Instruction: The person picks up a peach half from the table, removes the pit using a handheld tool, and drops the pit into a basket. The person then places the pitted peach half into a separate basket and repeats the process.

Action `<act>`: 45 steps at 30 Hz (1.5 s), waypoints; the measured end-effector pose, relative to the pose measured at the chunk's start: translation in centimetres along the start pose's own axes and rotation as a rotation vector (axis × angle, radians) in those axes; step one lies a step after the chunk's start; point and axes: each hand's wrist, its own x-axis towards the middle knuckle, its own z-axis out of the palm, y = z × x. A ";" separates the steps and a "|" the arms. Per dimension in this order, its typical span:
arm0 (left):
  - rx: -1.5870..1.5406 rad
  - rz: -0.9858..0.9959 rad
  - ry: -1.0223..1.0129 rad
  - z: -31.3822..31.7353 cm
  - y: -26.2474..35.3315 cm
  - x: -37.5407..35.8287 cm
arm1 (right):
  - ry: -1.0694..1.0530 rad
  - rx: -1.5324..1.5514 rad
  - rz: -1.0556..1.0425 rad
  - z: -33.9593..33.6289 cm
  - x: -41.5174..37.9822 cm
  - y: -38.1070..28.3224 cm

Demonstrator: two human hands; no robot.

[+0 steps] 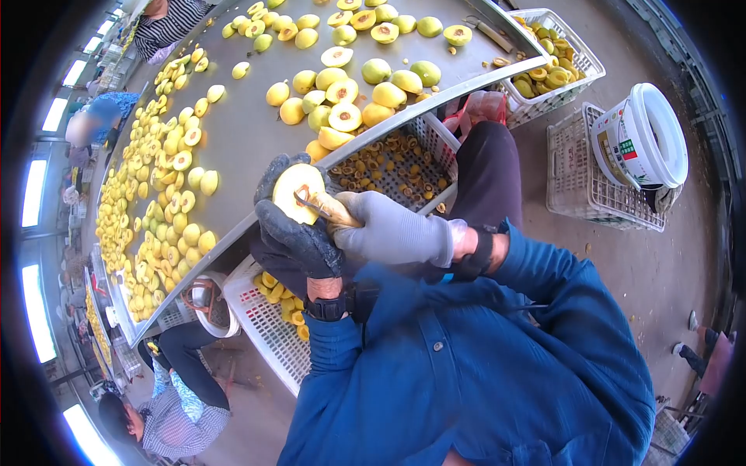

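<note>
My left hand [299, 233], in a dark glove, is wrapped round a halved yellow fruit [298, 194] with its pale cut face turned up. In a grey glove, my right hand [392, 229] grips the wooden handle of a small pitting tool [332, 210]. The tool's curved metal tip touches the brown centre of the fruit half. Both hands are close together in front of the metal table's edge [435, 101]. Just beyond them, whole and halved yellow fruits [344, 116] lie on the table.
Below the table edge is a crate of pits and scraps [388, 167]. A white crate [260, 326] holds fruit pieces beside my left forearm. Another fruit crate [556, 58] and a white bucket [641, 136] on a crate are at the right. Co-workers sit along the left.
</note>
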 end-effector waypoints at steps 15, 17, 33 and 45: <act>0.119 0.068 -0.280 -0.7 -1.3 2.3 | 0.023 -0.703 0.017 -1.8 -1.7 -0.9; 0.069 0.028 -0.299 -0.8 -0.4 2.1 | -0.015 -0.470 0.003 -1.6 -1.5 -0.6; -0.409 -0.288 0.027 -1.8 -7.4 2.0 | 0.000 -0.855 -0.372 -4.3 1.8 8.9; 1.084 0.278 0.331 -22.6 -4.9 3.5 | -0.054 -1.096 0.443 -10.5 -0.4 19.0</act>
